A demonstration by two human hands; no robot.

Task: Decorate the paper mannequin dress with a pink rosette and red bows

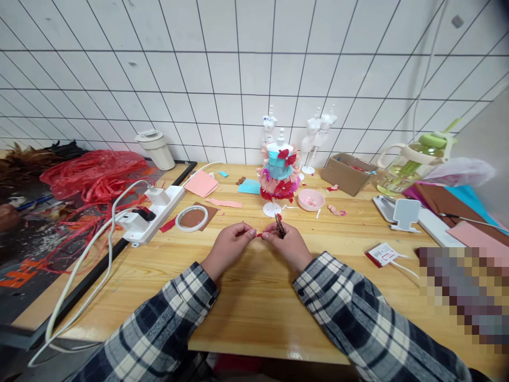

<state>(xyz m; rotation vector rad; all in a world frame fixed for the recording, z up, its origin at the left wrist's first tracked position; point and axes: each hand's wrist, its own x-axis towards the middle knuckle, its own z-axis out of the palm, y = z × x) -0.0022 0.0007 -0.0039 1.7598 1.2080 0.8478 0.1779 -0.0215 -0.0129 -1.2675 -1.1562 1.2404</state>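
Note:
Near the middle of the wooden table, my left hand [231, 245] pinches one end of a small red paper strip [259, 235]. The fingertips of my right hand [293, 247] close on its other end. A dark pointed tool [280, 227], apparently small scissors, is also tucked in my right hand with its tip upward. Just beyond my hands stands a small white dress form [281, 139] on a round base. It wears a ruffled paper dress [279, 174] in blue, pink and red, with a red bow [287, 157] on the chest.
A pink bowl [311, 200] sits right of the dress form, with a cardboard box [347, 173] behind. Bare dress forms [312, 135] stand near the wall. At left are a tape roll [177, 220], a power strip [159, 215] with cables, and another person's hand [8, 217].

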